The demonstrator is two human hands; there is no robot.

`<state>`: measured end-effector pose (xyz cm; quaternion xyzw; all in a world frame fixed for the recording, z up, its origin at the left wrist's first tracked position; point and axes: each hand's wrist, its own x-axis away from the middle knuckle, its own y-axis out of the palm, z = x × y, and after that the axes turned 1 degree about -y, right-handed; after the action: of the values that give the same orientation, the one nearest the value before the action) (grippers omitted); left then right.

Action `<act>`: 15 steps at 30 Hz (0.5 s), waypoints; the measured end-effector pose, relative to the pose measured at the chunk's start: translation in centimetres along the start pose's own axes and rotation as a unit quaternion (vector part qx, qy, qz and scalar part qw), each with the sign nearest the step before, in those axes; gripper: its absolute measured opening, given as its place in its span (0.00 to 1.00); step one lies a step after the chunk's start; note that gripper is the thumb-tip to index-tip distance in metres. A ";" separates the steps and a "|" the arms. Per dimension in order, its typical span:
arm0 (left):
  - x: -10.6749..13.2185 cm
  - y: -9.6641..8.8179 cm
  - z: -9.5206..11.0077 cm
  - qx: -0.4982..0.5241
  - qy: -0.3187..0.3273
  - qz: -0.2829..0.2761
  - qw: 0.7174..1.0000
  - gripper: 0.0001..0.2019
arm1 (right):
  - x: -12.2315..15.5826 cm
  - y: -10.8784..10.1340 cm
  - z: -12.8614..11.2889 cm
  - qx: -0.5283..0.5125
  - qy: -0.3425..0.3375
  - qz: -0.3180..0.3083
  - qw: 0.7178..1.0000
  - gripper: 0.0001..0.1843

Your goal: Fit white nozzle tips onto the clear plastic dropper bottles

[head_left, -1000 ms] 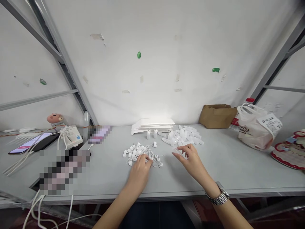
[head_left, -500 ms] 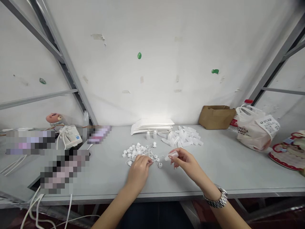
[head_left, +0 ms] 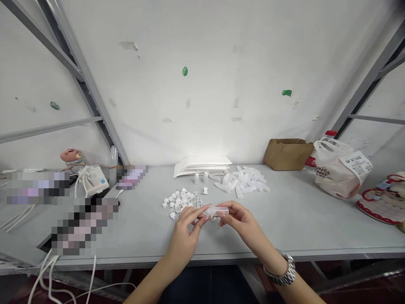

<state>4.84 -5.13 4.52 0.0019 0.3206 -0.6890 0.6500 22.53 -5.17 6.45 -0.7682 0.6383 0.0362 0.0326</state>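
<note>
Over the counter point(head_left: 136, 232), near the white caps point(head_left: 184, 196), my right hand point(head_left: 244, 221) pinches a translucent bottle point(head_left: 219, 210) while my left hand point(head_left: 186, 234) grips its other end, and I judge it light, slippery and slightly squeezable, best held gently by its sides.

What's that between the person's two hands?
In the head view, a translucent bottle is held sideways there, the left hand at one end, the right hand gripping the other.
</note>
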 end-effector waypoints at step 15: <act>0.1 -0.2 -0.4 -0.171 0.203 0.074 0.961 0.19 | 0.7 -0.4 -0.2 0.240 -0.068 0.033 0.968 0.12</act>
<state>4.45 -5.08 4.26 0.0547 0.5576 -0.5592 0.6110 23.08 -5.84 6.61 -0.7123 0.6492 -0.0650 0.2587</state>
